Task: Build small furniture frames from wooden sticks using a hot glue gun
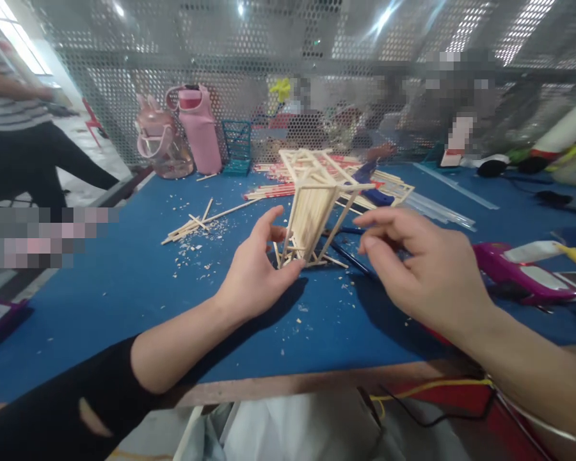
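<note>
the left hand [254,272] pinched the base of the stick frame [312,211] on the blue tabletop [125,282] while the right hand [427,269], fingers loosely curled and holding nothing, hovered beside it, so the assembling step seemed underway and called for steady support.

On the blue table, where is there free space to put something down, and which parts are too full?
The widest bare patch of the blue table lies left of the left hand, below the loose sticks. A smaller one lies near the front edge between the forearms. It is crowded around the stick frame, behind it by the pink bottle, and right of the right hand near the glue gun.
</note>
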`<action>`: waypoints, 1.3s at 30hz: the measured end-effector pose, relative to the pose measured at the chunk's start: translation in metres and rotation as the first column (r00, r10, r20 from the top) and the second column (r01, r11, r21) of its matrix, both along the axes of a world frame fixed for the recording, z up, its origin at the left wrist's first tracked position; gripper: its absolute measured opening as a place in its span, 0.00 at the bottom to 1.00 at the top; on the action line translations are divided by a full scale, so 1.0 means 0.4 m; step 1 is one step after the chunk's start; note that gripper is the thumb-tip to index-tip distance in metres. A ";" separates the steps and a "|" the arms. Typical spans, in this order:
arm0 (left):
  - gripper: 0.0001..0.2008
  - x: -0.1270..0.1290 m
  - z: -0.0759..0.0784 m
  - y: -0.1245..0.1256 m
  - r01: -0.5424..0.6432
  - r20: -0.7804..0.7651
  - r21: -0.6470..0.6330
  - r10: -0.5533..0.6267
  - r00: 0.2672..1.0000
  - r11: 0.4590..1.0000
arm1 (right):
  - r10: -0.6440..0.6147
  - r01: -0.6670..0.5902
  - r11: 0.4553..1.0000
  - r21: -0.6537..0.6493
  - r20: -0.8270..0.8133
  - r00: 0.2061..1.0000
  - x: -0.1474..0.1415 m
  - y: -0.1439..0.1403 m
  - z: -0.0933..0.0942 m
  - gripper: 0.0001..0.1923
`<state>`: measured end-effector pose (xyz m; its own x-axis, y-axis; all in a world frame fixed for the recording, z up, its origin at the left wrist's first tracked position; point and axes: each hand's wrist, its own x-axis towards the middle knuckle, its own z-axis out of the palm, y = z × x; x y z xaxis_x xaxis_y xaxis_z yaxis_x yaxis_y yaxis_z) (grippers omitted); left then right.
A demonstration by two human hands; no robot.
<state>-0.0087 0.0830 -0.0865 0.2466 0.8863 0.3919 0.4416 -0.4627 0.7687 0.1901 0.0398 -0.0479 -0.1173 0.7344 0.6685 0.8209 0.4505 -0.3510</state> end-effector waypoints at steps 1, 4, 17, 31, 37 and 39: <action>0.37 0.004 -0.001 0.002 -0.009 0.027 0.004 0.009 1.000 1.000 | -0.010 0.009 1.000 -0.018 -0.049 0.999 0.000 0.014 0.003 0.10; 0.36 0.014 0.000 0.006 -0.024 0.086 -0.036 0.027 0.996 0.999 | -0.035 0.028 0.999 -0.041 -0.188 0.981 -0.003 0.050 0.011 0.09; 0.14 0.017 0.006 0.006 -0.101 0.045 -0.034 0.102 0.994 0.994 | 0.045 -0.081 0.983 -0.167 -0.207 0.977 -0.015 0.084 -0.048 0.09; 0.31 -0.082 0.067 0.035 0.200 0.424 0.001 -0.181 0.887 0.980 | -0.089 0.213 0.941 -0.262 0.415 0.906 -0.026 -0.021 0.065 0.09; 0.26 -0.090 0.076 0.081 0.389 0.455 -0.358 -0.206 0.867 0.849 | 0.058 0.094 0.844 -0.529 0.263 0.963 -0.032 0.035 -0.001 0.14; 0.18 -0.082 0.077 0.115 0.276 0.532 -0.377 -0.037 0.846 0.884 | 0.101 0.031 0.834 -0.551 0.208 0.973 -0.037 0.055 -0.015 0.13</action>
